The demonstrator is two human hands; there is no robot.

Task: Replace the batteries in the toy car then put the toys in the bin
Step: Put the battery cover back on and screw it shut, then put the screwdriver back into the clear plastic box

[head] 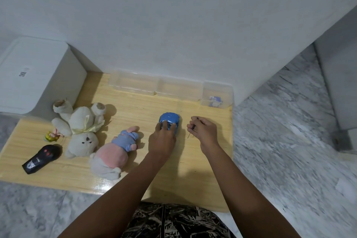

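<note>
Our left hand (162, 139) has its fingers curled over the roof of the blue toy car (170, 121), gripping it where it sits wheels-down on the wooden board (135, 176), while our right hand (204, 129), just right of the car, pinches a thin dark screwdriver (191, 131) with its tip pointing down toward the board. Taking the car as our landmark and going from the far left: the white lidded bin (32, 75) stands well to the car's left and farther back, off the board's corner; a small yellow-and-pink figure (52, 136) and a black remote control (41, 158) lie far left and nearer to us; a white plush rabbit (81, 129) lies on its back to their right; a pink and blue plush pig (116, 150) lies just left of the car. Behind the car, against the wall, sits a row of clear plastic boxes (154, 87), and the rightmost box (216, 94), behind and right of the car, holds small white-and-purple items that may be batteries, though we cannot tell. We judge the car has yet to be turned over to reach its underside; the glossy shell could slip from our grip in the flip, and the fine driver could skid off a small screw or let it roll off the board's near right edge. A dark label on the bin lid is too blurred to read, as is the marking on the remote.
</note>
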